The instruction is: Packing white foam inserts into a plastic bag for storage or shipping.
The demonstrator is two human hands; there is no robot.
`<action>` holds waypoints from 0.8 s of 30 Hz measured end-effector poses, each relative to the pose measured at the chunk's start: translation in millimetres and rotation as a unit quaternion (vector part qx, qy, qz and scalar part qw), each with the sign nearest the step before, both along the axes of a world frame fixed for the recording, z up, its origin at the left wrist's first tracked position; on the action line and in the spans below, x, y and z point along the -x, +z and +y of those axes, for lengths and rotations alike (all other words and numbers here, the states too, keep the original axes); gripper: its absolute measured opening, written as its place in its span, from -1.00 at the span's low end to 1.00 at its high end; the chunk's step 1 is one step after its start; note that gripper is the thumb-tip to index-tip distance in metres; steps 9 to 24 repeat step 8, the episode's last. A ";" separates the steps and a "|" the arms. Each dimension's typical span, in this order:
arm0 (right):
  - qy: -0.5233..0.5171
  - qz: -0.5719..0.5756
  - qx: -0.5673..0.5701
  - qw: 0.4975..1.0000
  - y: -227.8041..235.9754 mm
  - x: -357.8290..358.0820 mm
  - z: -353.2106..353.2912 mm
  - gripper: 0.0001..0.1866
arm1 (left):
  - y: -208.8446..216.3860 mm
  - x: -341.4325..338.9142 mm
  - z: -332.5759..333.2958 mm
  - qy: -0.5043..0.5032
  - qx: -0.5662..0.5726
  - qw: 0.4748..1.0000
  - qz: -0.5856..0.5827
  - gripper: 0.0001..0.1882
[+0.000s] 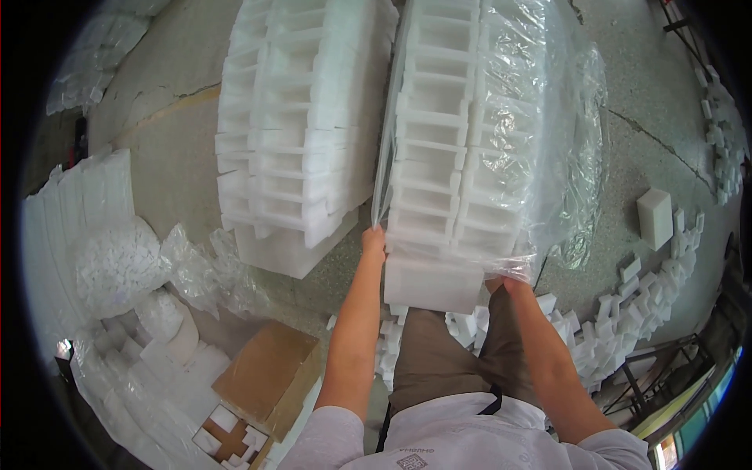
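Note:
In front of me stands a long stack of white foam trays (427, 141) with open compartments. A clear plastic bag (540, 133) covers its right side and drapes across the near end. My left hand (374, 241) is closed on the edge of the bag at the stack's near left corner. At the near right corner my right hand (507, 283) grips bunched film of the same bag, its fingertips partly hidden by plastic. Between my hands a plain white foam block end (433, 283) shows below the film.
A second foam stack (290, 125) stands close on the left. A cardboard box (266, 376) and filled clear bags (117, 266) lie at the lower left. Many small foam blocks (603, 337) are scattered at right, near a larger white block (655, 218).

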State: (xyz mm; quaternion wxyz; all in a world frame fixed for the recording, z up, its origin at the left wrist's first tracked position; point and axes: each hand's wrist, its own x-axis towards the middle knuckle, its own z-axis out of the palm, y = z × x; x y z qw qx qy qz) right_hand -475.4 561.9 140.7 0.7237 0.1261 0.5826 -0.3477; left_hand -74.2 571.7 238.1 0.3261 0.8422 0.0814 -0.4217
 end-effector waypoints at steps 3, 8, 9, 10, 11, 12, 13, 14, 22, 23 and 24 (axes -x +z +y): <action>0.225 0.153 0.179 0.945 -19.0 40.5 2.4 -0.67 | 21.2 42.9 -34.2 0.034 0.006 0.994 0.104 -0.77; -0.075 -0.116 0.006 0.990 16.0 -12.2 12.9 -0.51 | 18.9 19.9 12.5 0.098 0.050 0.992 0.058 -0.81; -0.075 -0.116 0.006 0.990 16.0 -12.2 12.9 -0.51 | 18.9 19.9 12.5 0.098 0.050 0.992 0.058 -0.81; -0.075 -0.116 0.006 0.990 16.0 -12.2 12.9 -0.51 | 18.9 19.9 12.5 0.098 0.050 0.992 0.058 -0.81; -0.075 -0.116 0.006 0.990 16.0 -12.2 12.9 -0.51 | 18.9 19.9 12.5 0.098 0.050 0.992 0.058 -0.81; -0.075 -0.116 0.006 0.990 16.0 -12.2 12.9 -0.51 | 18.9 19.9 12.5 0.098 0.050 0.992 0.058 -0.81; -0.075 -0.116 0.006 0.990 16.0 -12.2 12.9 -0.51 | 18.9 19.9 12.5 0.098 0.050 0.992 0.058 -0.81; -0.075 -0.116 0.006 0.990 16.0 -12.2 12.9 -0.51 | 18.9 19.9 12.5 0.098 0.050 0.992 0.058 -0.81; -0.075 -0.116 0.006 0.990 16.0 -12.2 12.9 -0.51 | 18.9 19.9 12.5 0.098 0.050 0.992 0.058 -0.81; -0.075 -0.116 0.006 0.990 16.0 -12.2 12.9 -0.51 | 18.9 19.9 12.5 0.098 0.050 0.992 0.058 -0.81; -0.075 -0.116 0.006 0.990 16.0 -12.2 12.9 -0.51 | 18.9 19.9 12.5 0.098 0.050 0.992 0.058 -0.81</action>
